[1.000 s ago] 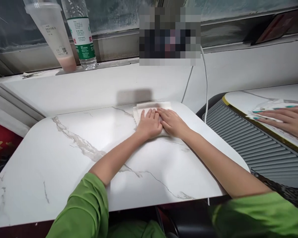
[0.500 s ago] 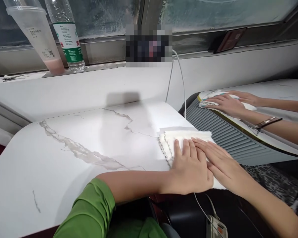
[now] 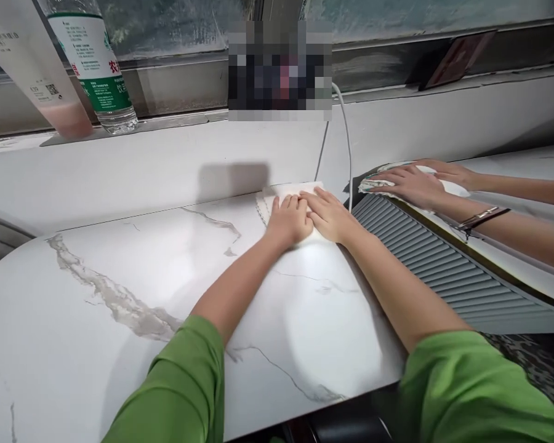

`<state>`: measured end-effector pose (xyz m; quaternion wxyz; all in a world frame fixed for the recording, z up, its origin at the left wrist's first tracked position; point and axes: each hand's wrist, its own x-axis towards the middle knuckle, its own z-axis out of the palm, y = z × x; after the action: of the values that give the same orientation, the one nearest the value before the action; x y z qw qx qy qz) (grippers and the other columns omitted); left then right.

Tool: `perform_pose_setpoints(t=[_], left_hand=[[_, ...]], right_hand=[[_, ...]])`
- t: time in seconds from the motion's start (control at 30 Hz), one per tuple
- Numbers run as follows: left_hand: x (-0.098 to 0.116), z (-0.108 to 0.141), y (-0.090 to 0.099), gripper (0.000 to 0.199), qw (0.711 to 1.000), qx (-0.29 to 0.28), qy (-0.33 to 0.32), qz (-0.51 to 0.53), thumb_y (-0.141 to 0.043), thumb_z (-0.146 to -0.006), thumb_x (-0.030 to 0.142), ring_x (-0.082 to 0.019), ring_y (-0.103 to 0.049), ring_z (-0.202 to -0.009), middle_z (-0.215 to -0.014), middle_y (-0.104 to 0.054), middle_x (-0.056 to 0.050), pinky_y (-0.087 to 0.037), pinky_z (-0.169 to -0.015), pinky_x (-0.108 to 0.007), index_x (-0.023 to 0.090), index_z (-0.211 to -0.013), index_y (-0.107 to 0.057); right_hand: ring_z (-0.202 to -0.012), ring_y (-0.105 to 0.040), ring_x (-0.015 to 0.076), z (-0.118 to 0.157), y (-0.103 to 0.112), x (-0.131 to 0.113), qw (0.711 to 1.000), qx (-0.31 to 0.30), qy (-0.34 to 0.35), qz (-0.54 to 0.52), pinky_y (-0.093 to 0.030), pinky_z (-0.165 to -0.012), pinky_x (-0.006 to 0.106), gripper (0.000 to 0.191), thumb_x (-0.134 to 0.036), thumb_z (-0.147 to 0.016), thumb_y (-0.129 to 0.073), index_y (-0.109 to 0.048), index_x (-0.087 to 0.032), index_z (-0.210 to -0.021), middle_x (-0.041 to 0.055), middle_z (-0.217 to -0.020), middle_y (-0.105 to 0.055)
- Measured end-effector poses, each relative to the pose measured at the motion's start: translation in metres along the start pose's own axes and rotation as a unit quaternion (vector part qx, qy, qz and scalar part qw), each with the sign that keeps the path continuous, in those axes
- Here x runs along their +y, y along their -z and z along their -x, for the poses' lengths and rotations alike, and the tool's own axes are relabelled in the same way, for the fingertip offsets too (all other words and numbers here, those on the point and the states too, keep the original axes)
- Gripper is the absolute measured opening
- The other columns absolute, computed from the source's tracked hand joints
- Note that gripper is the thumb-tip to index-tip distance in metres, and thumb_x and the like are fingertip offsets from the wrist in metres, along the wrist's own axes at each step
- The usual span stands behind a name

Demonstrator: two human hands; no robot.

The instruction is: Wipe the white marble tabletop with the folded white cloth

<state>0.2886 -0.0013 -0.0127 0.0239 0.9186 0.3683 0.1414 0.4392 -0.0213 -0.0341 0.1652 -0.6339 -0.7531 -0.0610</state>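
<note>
A folded white cloth (image 3: 289, 190) with a wavy stitched edge lies on the white marble-patterned table (image 3: 332, 332), at its far right corner by the wall. My left hand (image 3: 289, 223) rests flat on the cloth with its fingers stretched out. Beside it, my right hand (image 3: 330, 216) also lies flat on the cloth, fingers extended, its fingertips close to the left hand. Both palms press down from above rather than grip. The cloth's middle is hidden under the hands.
A plastic cup (image 3: 41, 80) with pink residue and a water bottle (image 3: 96, 67) stand on the window ledge. A white cable (image 3: 346, 141) hangs by the wall. To the right, another person's hands (image 3: 420, 184) hold a cloth on a neighbouring surface with a grey ribbed side (image 3: 434, 264).
Both my hands have slid the cloth away from me and slightly left, from the table's near right edge to its far corner. The camera view has shifted too.
</note>
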Motion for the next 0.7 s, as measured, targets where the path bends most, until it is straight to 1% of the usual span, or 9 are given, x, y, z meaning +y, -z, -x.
perform_pose_setpoints(t=[0.07,0.17,0.27,0.4,0.47,0.53,0.6,0.7], left_hand=[[-0.014,-0.015,0.000,0.048,1.000,-0.020,0.000,0.009,-0.030,-0.093,0.022,-0.021,-0.031,-0.135,-0.145,-0.040,-0.011,-0.017,-0.115,-0.043,0.007,-0.138,-0.037],[-0.024,-0.025,-0.001,0.048,0.999,-0.032,0.000,0.019,-0.028,-0.093,0.021,-0.019,-0.030,-0.136,-0.147,-0.038,-0.009,-0.016,-0.115,-0.041,0.008,-0.139,-0.036],[-0.024,-0.023,-0.001,0.049,0.999,-0.037,0.002,0.015,-0.027,-0.094,0.021,-0.018,-0.027,-0.138,-0.149,-0.035,-0.008,-0.014,-0.117,-0.041,0.008,-0.140,-0.034],[-0.021,-0.009,0.004,0.049,0.999,-0.048,-0.008,0.001,-0.026,-0.095,0.023,-0.018,-0.026,-0.139,-0.150,-0.033,-0.008,-0.013,-0.117,-0.041,0.008,-0.141,-0.034],[-0.018,0.005,0.007,0.049,0.998,-0.053,-0.018,-0.004,-0.026,-0.095,0.024,-0.018,-0.026,-0.139,-0.150,-0.033,-0.008,-0.013,-0.117,-0.041,0.008,-0.141,-0.034],[-0.012,0.028,0.011,0.049,0.999,-0.047,-0.026,-0.011,-0.027,-0.095,0.024,-0.019,-0.026,-0.139,-0.150,-0.033,-0.010,-0.013,-0.117,-0.042,0.008,-0.140,-0.035],[-0.001,0.061,0.017,0.049,0.999,-0.034,-0.033,-0.022,-0.027,-0.095,0.024,-0.021,-0.027,-0.139,-0.149,-0.034,-0.012,-0.013,-0.116,-0.044,0.006,-0.140,-0.035],[0.020,0.127,0.032,0.051,0.998,-0.026,-0.043,-0.034,-0.029,-0.095,0.027,-0.025,-0.027,-0.139,-0.148,-0.034,-0.015,-0.014,-0.115,-0.047,0.002,-0.139,-0.035]], right_hand=[[-0.136,-0.031,0.0333,-0.017,-0.005,0.001,1.000,-0.005,-0.019,0.007,-0.029,-0.109,0.054,0.055,-0.026,-0.086,-0.031,-0.041,-0.010,-0.138,0.0119,-0.143,-0.045],[-0.134,-0.035,0.0337,-0.028,-0.009,0.002,1.000,0.000,-0.027,0.007,-0.030,-0.108,0.054,0.054,-0.025,-0.086,-0.030,-0.042,-0.009,-0.137,0.0124,-0.142,-0.046],[-0.133,-0.036,0.0320,-0.026,-0.010,0.004,0.999,0.013,-0.029,-0.006,-0.030,-0.109,0.053,0.053,-0.026,-0.086,-0.032,-0.045,-0.012,-0.135,0.0106,-0.142,-0.047],[-0.133,-0.039,0.0308,-0.012,-0.011,-0.003,0.998,0.031,-0.036,-0.032,-0.032,-0.107,0.055,0.050,-0.028,-0.087,-0.033,-0.048,-0.019,-0.133,0.0073,-0.140,-0.049],[-0.133,-0.038,0.0316,0.000,-0.009,-0.013,0.998,0.033,-0.041,-0.026,-0.031,-0.107,0.056,0.050,-0.030,-0.088,-0.033,-0.048,-0.019,-0.134,0.0079,-0.140,-0.049],[-0.134,-0.036,0.0317,0.019,-0.004,-0.031,0.999,0.027,-0.039,-0.013,-0.030,-0.108,0.056,0.051,-0.030,-0.089,-0.031,-0.046,-0.016,-0.135,0.0097,-0.141,-0.048],[-0.135,-0.034,0.0308,0.047,0.004,-0.055,0.999,0.024,-0.028,-0.003,-0.028,-0.110,0.054,0.051,-0.030,-0.090,-0.030,-0.044,-0.016,-0.137,0.0100,-0.142,-0.046],[-0.137,-0.031,0.0287,0.101,0.024,-0.103,1.000,0.023,0.000,-0.001,-0.027,-0.111,0.054,0.053,-0.030,-0.092,-0.028,-0.034,-0.020,-0.143,0.0079,-0.145,-0.043]])
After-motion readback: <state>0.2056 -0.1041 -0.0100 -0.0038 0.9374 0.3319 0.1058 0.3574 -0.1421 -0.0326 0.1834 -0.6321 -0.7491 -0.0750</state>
